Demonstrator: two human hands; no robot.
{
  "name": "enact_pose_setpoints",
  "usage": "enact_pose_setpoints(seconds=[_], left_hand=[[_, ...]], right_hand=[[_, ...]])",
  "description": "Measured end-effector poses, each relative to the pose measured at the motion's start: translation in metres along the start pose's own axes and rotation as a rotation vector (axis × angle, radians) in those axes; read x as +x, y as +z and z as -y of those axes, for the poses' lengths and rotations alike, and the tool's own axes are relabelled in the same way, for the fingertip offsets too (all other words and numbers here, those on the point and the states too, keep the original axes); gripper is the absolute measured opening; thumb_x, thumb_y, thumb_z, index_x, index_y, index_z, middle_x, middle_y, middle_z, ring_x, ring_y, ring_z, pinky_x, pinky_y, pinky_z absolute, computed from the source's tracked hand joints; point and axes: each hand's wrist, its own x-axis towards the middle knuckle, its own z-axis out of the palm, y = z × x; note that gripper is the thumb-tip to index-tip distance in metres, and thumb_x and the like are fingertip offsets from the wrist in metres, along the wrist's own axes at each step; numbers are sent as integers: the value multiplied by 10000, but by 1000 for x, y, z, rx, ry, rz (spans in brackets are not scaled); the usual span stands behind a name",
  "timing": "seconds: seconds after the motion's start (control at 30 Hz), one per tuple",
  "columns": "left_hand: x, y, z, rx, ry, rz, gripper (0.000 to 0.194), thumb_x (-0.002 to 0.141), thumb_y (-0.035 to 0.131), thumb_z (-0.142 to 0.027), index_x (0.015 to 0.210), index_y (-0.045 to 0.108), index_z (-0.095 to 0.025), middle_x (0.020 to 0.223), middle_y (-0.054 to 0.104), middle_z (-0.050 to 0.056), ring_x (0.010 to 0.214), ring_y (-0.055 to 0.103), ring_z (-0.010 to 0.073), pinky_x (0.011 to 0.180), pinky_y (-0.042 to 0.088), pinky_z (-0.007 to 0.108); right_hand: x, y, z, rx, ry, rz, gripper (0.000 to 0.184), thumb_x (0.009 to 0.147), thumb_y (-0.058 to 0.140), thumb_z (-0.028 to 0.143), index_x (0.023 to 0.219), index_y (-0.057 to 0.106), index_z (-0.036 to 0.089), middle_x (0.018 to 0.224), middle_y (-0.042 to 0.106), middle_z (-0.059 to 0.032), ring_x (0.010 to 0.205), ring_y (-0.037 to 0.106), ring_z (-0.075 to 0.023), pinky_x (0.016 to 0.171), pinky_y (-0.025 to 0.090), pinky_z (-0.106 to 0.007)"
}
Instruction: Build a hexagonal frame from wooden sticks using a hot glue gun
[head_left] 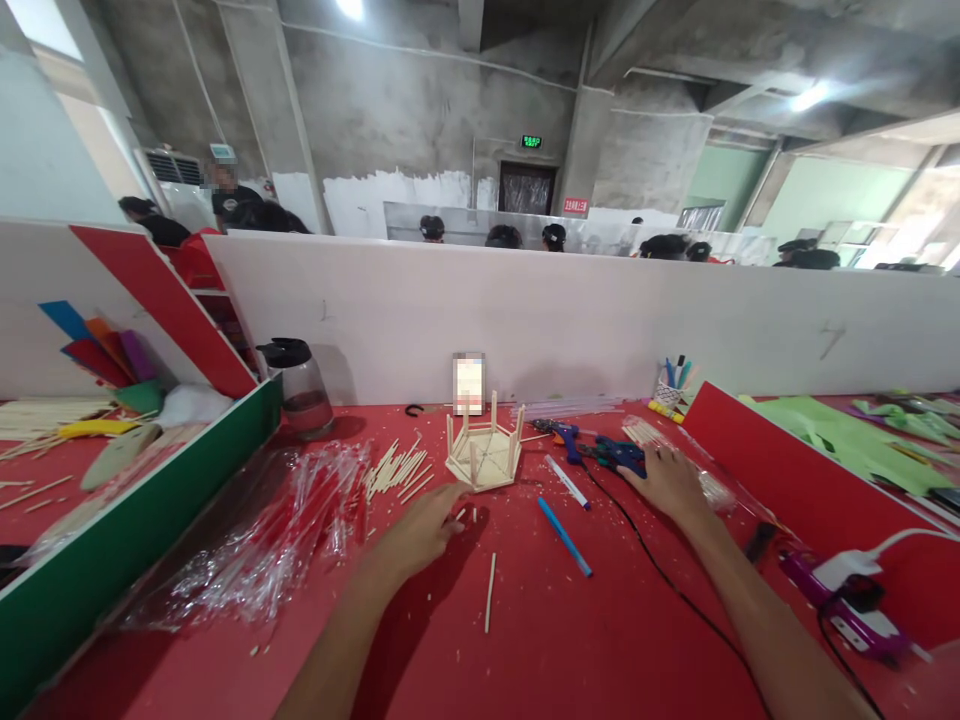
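A small hexagonal frame of wooden sticks (484, 470), with several upright posts on a flat base, stands on the red table. My left hand (424, 530) is at its front left, fingers stretched toward the base and partly curled, with no held object visible. My right hand (671, 485) is closed around the handle end of dark blue-green pliers (619, 455); some of its fingers are hidden. Left of the pliers lies a blue glue gun (568, 442) with a black cord. A white pen (568, 482) and a blue pen (565, 537) lie between my hands.
Loose sticks (397, 470) and crumpled clear plastic packaging (300, 510) lie at left, before a glass jug (304, 390). One stick (490, 592) lies in front. A phone (469, 384) leans on the white partition (390, 320). At right are a pen cup (667, 392) and a purple power strip (847, 610).
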Motion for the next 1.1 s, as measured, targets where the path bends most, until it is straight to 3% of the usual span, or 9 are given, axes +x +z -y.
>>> enact_pose_setpoints(seconds=[0.07, 0.17, 0.27, 0.4, 0.47, 0.57, 0.87, 1.1], left_hand=[[2, -1, -3, -9, -56, -36, 249, 822, 564, -194, 1061, 618, -235, 999, 708, 46, 840, 649, 207, 725, 447, 270], [6, -2, -10, 0, -68, -57, 107, 848, 561, -279, 891, 638, -218, 853, 715, 32, 792, 650, 200, 702, 441, 267], [9, 0, -17, -12, -32, -114, 200, 871, 536, -353, 841, 671, -208, 831, 720, 40, 759, 639, 198, 698, 438, 279], [13, 8, -25, -140, -48, -219, 224, 837, 568, -385, 807, 683, -195, 820, 720, 49, 758, 632, 196, 714, 459, 288], [14, 12, -28, -228, -91, -245, 211, 804, 604, -396, 779, 662, -195, 758, 709, 30, 701, 626, 186, 673, 464, 280], [14, 13, -29, -286, -114, -272, 204, 764, 647, -401, 756, 610, -201, 691, 681, -1, 640, 614, 176, 627, 464, 270], [13, 10, -26, -156, -57, -252, 236, 846, 530, -351, 889, 700, -191, 868, 749, 53, 798, 665, 209, 750, 477, 291], [13, 15, -21, -147, -109, -267, 227, 845, 546, -339, 928, 706, -201, 913, 768, 61, 832, 693, 225, 770, 485, 298]], right_hand=[[0, 3, -2, 17, 14, 12, 604, 921, 522, 509, 1268, 562, 15, 1185, 626, -267, 1115, 573, -391, 932, 388, -462], [-5, -5, 8, 93, 4, -83, 580, 907, 546, 476, 1300, 556, 50, 1239, 608, -261, 1171, 541, -390, 987, 361, -492], [-23, -27, 40, 371, -188, -152, 424, 959, 435, 357, 1289, 585, 137, 1250, 646, -178, 1171, 568, -300, 1010, 392, -421], [-67, -61, 109, 695, -597, 84, 456, 986, 372, 323, 1403, 510, 202, 1326, 637, -102, 1169, 609, -235, 994, 434, -356], [-85, -71, 141, 740, -652, 195, 545, 973, 384, 289, 1507, 361, 181, 1279, 664, -128, 1087, 656, -257, 912, 471, -363], [-95, -74, 171, 780, -634, 232, 622, 949, 400, 243, 1549, 255, 171, 1270, 663, -149, 1051, 664, -273, 871, 463, -361], [-76, -63, 175, 918, -483, 264, 625, 906, 442, 198, 1521, 341, 169, 969, 747, -86, 812, 671, -205, 769, 462, -288], [-85, -63, 184, 973, -503, 308, 659, 896, 467, 207, 1536, 311, 217, 1013, 748, -67, 880, 676, -212, 812, 463, -297]])
